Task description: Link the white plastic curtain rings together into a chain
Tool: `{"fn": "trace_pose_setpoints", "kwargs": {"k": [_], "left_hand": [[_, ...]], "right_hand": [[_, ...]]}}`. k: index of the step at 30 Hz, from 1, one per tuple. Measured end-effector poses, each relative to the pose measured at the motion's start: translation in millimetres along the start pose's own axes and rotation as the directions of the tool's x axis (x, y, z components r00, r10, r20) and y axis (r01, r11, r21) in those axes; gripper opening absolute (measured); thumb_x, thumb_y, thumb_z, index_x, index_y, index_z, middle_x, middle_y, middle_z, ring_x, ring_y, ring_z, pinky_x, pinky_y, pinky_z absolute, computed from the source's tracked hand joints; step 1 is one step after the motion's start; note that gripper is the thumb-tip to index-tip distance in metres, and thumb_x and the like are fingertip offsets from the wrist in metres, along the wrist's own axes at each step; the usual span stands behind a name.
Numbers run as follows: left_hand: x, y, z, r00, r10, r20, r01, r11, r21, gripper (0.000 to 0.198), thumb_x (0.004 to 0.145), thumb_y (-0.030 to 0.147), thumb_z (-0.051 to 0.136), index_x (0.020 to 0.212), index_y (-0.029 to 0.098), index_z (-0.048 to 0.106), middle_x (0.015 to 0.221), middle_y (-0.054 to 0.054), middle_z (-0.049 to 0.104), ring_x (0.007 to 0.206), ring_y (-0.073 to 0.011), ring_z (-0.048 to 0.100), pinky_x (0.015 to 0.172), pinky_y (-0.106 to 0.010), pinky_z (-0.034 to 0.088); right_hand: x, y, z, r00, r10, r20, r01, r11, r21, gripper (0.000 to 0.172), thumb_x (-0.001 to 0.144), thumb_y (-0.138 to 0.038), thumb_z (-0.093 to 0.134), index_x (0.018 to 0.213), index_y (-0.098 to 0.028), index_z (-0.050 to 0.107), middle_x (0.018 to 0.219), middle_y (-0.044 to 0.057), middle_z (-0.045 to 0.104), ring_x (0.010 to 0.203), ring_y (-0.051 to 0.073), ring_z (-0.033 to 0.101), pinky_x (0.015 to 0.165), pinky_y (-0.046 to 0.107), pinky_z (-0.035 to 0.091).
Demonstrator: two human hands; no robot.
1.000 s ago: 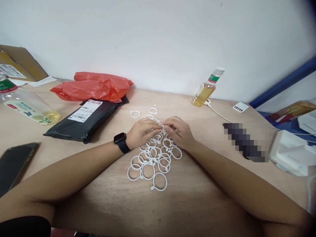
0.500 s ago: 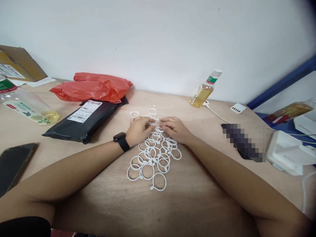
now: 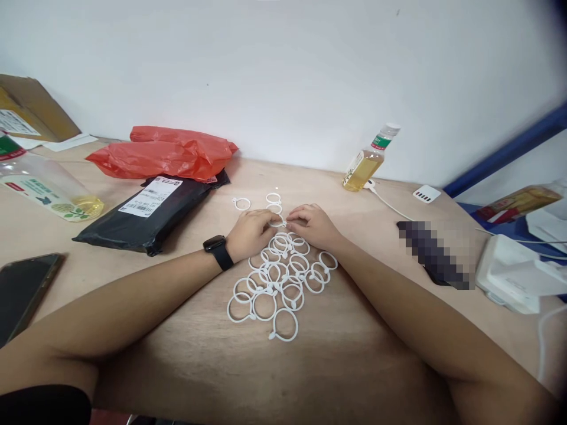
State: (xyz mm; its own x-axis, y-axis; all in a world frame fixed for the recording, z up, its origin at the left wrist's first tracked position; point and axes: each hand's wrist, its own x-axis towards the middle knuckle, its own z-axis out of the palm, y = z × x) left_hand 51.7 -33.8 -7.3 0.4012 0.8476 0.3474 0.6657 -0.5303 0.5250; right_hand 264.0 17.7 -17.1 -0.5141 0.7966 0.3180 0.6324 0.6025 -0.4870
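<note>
Between my two hands is a white plastic ring (image 3: 275, 224) with a small tab. My left hand (image 3: 253, 234), a black watch at its wrist, is closed with its fingertips on the ring's left side. From the right, my right hand (image 3: 315, 226) pinches at the ring's tab with bent fingers. Several more white rings (image 3: 286, 324), each with a similar tab, lie overlapping on the table (image 3: 186, 360) below the hands. Beyond the fingers lie a few others, one of them a separate ring (image 3: 242, 204) at the left. My palms are hidden.
A black parcel (image 3: 133, 221) and a red plastic bag (image 3: 163, 156) lie at the left, near a lying bottle (image 3: 48, 186) and a phone (image 3: 26, 289). At the back right stands a bottle of yellow liquid (image 3: 365, 165). A white charger (image 3: 509, 274) and cables are at the right.
A few rings on the right side of the pile now lie spread further right, beside my right forearm. My right hand has shifted slightly, its fingers now at the ring's tab.
</note>
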Motion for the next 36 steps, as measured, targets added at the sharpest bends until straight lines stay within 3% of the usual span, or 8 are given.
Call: {"fn": "trace_pose_setpoints", "kwargs": {"k": [3,6,10,12,16,25,31,36], "left_hand": [[0,0,-0.4,0.999,0.034,0.019,-0.033,0.997,-0.064,0.029,0.087,0.015,0.053,0.113,0.021,0.065,0.111,-0.005,0.072,0.101,-0.0200,0.067,0.096,-0.038,0.052],[0,-2,1.1,0.999,0.031,0.019,-0.029,0.995,-0.090,0.033,0.086,0.016,0.053,0.118,0.019,0.063,0.122,-0.008,0.068,0.113,-0.0220,0.064,0.105,-0.041,0.048],[-1,-5,3.7,1.000,0.010,-0.010,-0.011,0.994,-0.111,0.034,0.087,0.022,0.056,0.119,0.017,0.063,0.137,-0.011,0.060,0.124,-0.0237,0.059,0.110,-0.041,0.044],[-2,-4,4.0,1.000,0.012,-0.010,-0.013,0.991,-0.130,0.035,0.088,0.024,0.055,0.121,0.018,0.062,0.136,-0.010,0.060,0.120,-0.0225,0.061,0.106,-0.040,0.047],[-2,-2,2.7,1.000,0.022,-0.008,-0.023,0.996,-0.090,0.036,0.086,0.024,0.056,0.122,0.019,0.062,0.127,-0.008,0.067,0.112,-0.0218,0.065,0.101,-0.039,0.050],[-3,4,-0.4,0.985,-0.169,0.029,0.165,0.980,0.112,0.044,0.088,0.042,0.059,0.128,0.024,0.059,0.140,-0.009,0.058,0.130,-0.0307,0.051,0.109,-0.055,0.035],[-2,8,-4.0,0.986,-0.163,0.031,0.159,0.983,0.091,0.034,0.090,0.037,0.057,0.122,0.026,0.061,0.129,-0.005,0.065,0.123,-0.0285,0.056,0.106,-0.053,0.036],[-4,7,-4.4,0.985,-0.172,-0.025,0.172,0.985,0.014,0.041,0.087,0.033,0.061,0.126,0.023,0.058,0.125,-0.007,0.067,0.120,-0.0281,0.057,0.108,-0.055,0.032]], "right_hand": [[-2,-2,0,0.999,0.031,-0.019,-0.030,0.999,0.016,0.011,0.077,-0.033,0.076,0.086,-0.026,0.076,0.101,0.003,0.074,0.097,0.024,0.062,0.092,0.042,0.043],[-3,-5,-1,0.999,0.031,-0.022,-0.031,0.999,0.009,0.003,0.079,-0.026,0.073,0.081,-0.025,0.076,0.096,0.002,0.074,0.093,0.022,0.063,0.092,0.041,0.043],[-3,-8,-2,0.997,0.056,-0.049,-0.055,0.998,0.008,0.010,0.078,-0.028,0.074,0.087,-0.024,0.076,0.095,0.004,0.074,0.093,0.023,0.063,0.089,0.041,0.044],[-3,-8,-1,0.996,0.076,-0.054,-0.076,0.997,0.000,0.016,0.077,-0.033,0.076,0.091,-0.025,0.076,0.098,0.004,0.074,0.095,0.024,0.063,0.090,0.042,0.044],[-3,-9,0,0.996,0.082,-0.037,-0.082,0.997,0.001,0.006,0.078,-0.029,0.073,0.081,-0.025,0.076,0.097,0.003,0.074,0.094,0.023,0.063,0.092,0.042,0.043],[-14,-24,-8,0.975,0.150,-0.165,-0.117,0.974,0.195,0.005,0.079,-0.024,0.064,0.077,-0.021,0.066,0.078,0.001,0.070,0.075,0.018,0.063,0.073,0.032,0.048],[-20,-26,-8,0.974,0.108,-0.200,-0.039,0.947,0.320,0.009,0.083,-0.029,0.063,0.086,-0.021,0.067,0.082,0.001,0.071,0.076,0.016,0.065,0.075,0.031,0.051],[-20,-22,-4,0.955,0.092,-0.282,-0.001,0.952,0.306,0.012,0.083,-0.028,0.064,0.093,-0.023,0.070,0.088,0.002,0.072,0.084,0.018,0.066,0.082,0.033,0.053]]}}
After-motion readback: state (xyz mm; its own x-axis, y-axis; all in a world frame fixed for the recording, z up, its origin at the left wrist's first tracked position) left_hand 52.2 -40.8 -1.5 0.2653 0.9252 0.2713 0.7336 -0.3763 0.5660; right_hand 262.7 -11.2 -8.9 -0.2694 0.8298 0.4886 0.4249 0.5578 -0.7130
